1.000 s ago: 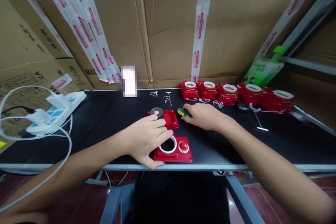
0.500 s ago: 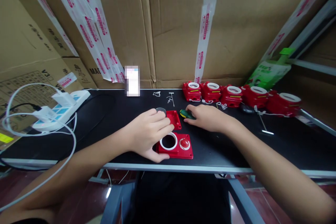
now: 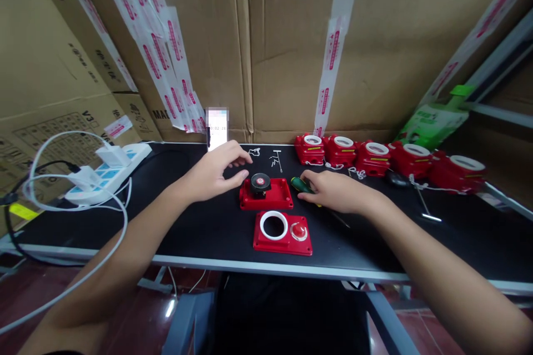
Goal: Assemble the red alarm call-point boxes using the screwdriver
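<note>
Hands work side by side over a black counter (image 3: 200, 227). Far to the left of the left hand (image 3: 212, 173) lies a white power strip (image 3: 110, 169) with white cables (image 3: 62, 194) looping from it. That left hand hovers with fingers spread and loose, gripping nothing, its thumb tip just beside a black knob (image 3: 260, 183). Behind this hand a small phone (image 3: 217, 127) stands against the cardboard boxes (image 3: 266, 50). The black knob sits on top of a red base (image 3: 266, 197), which lies between the two hands. Nearer the counter's front edge, below both hands, lies a red cover plate (image 3: 283, 236) with a white-ringed round hole and a red button. Small metal screws (image 3: 275, 156) lie beyond the base. The right hand (image 3: 333, 191) rests on the counter with fingers curled over a green-handled screwdriver (image 3: 300, 184), whose shaft shows past the wrist. Beyond and to the right of that hand, a row of red housings (image 3: 377, 156) lines the back, with a green pouch (image 3: 433, 119) behind them and a T-shaped metal key (image 3: 425, 208) lying on the counter.
</note>
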`<state>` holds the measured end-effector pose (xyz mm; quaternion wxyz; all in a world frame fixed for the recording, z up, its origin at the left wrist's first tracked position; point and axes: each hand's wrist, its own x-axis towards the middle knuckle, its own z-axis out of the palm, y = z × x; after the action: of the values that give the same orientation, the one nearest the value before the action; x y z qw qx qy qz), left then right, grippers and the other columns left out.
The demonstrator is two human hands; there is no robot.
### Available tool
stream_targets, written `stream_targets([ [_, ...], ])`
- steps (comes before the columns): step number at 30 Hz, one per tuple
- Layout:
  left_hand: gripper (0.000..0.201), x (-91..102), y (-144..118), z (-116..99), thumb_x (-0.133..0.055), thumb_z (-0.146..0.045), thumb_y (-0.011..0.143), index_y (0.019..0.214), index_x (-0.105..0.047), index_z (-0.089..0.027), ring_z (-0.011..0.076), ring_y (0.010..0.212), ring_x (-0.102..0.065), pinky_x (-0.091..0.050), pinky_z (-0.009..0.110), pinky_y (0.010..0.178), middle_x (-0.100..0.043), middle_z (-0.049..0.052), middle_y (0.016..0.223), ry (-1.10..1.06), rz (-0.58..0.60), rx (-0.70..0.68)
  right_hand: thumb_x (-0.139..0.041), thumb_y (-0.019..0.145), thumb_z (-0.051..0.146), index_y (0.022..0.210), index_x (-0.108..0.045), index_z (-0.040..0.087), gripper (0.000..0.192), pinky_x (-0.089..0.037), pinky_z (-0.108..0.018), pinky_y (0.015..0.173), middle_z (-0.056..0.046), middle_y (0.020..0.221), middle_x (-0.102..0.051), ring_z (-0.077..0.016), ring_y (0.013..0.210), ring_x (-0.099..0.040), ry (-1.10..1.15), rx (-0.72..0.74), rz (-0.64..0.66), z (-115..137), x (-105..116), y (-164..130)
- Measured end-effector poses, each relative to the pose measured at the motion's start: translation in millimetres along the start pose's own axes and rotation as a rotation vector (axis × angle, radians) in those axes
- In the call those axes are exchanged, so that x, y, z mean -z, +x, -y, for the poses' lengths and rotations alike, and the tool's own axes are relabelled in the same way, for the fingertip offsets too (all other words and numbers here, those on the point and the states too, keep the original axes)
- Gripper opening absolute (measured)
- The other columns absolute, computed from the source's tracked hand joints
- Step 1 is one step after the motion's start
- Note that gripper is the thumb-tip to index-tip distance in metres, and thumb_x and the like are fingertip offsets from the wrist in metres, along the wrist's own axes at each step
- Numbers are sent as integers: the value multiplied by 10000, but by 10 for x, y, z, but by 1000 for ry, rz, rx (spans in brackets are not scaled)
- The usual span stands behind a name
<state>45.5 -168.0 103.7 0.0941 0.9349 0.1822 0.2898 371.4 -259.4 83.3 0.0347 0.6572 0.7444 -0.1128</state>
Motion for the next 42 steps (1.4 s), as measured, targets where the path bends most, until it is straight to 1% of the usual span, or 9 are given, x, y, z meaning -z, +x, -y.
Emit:
stream_targets([
  [4, 324, -131, 21, 44, -696, -385, 1038, 1323, -654, -237, 261, 1169, -680, -590, 438, 1019, -681, 101, 1301, -51, 131, -6, -648, 1047, 522, 1294, -626, 206, 401, -408, -320, 665, -120, 1089, -792, -262, 881, -731, 23, 11, 4, 0, 4, -3],
  [7, 404, -234, 23, 61, -732, -420, 1030, 1386, -637, -254, 290, 1277, -664, -559, 485, 1115, -688, 109, 1364, -79, 173, -24, -655, 1044, 506, 1282, -628, 211, 381, -414, -322, 678, -112, 1079, -790, -256, 868, -725, 38, 17, -1, -8, -4, -9],
  [14, 266, -300, 27, 50, -699, -358, 1050, 1284, -690, -232, 251, 1173, -708, -590, 437, 1051, -738, 91, 1262, -129, 101, -40, -658, 1044, 496, 1268, -621, 204, 371, -433, -320, 701, -122, 1098, -790, -248, 864, -724, 49, 29, -3, -28, -29, -10],
  [21, 323, -308, 23, 72, -772, -376, 1001, 1283, -701, -235, 243, 1145, -720, -603, 411, 1024, -757, 83, 1247, -149, 87, -34, -666, 1035, 500, 1284, -623, 204, 389, -435, -314, 696, -117, 1087, -788, -246, 865, -723, 69, 40, -4, -31, -26, -6],
  [26, 363, -311, 23, 55, -828, -366, 942, 1259, -713, -230, 222, 1051, -740, -635, 402, 965, -759, 74, 1201, -174, 68, -19, -657, 1035, 506, 1295, -623, 203, 400, -448, -321, 706, -125, 1103, -786, -254, 877, -727, 79, 46, -9, -33, -20, -7],
  [32, 361, -357, 31, 50, -825, -344, 907, 1231, -724, -220, 220, 1034, -768, -666, 419, 972, -786, 77, 1171, -242, -19, 7, -657, 1029, 502, 1286, -622, 196, 401, -462, -322, 720, -132, 1098, -788, -261, 889, -735, 80, 60, -7, -41, -20, -16],
  [35, 325, -407, 42, 190, -793, -349, 924, 1200, -723, -194, 206, 993, -772, -682, 407, 941, -791, 94, 1152, -258, -120, 76, -646, 1034, 513, 1271, -617, 202, 392, -465, -319, 720, -130, 1103, -790, -258, 887, -737, 84, 59, -3, -57, -26, -11],
  [38, 300, -510, 62, 450, -771, -358, 934, 1156, -709, -167, 193, 933, -759, -690, 392, 863, -784, 109, 1125, -231, -227, 176, -638, 1037, 519, 1256, -613, 205, 384, -457, -315, 707, -126, 1092, -791, -254, 874, -734, 84, 65, -1, -69, -32, -9],
  [42, 296, -736, 108, 792, -802, -396, 915, 1067, -705, -161, 190, 873, -737, -675, 374, 770, -773, 105, 1093, -177, -255, 241, -645, 1035, 509, 1242, -611, 201, 372, -450, -312, 701, -124, 1077, -789, -250, 864, -731, 76, 74, -6, -68, -41, -6],
])
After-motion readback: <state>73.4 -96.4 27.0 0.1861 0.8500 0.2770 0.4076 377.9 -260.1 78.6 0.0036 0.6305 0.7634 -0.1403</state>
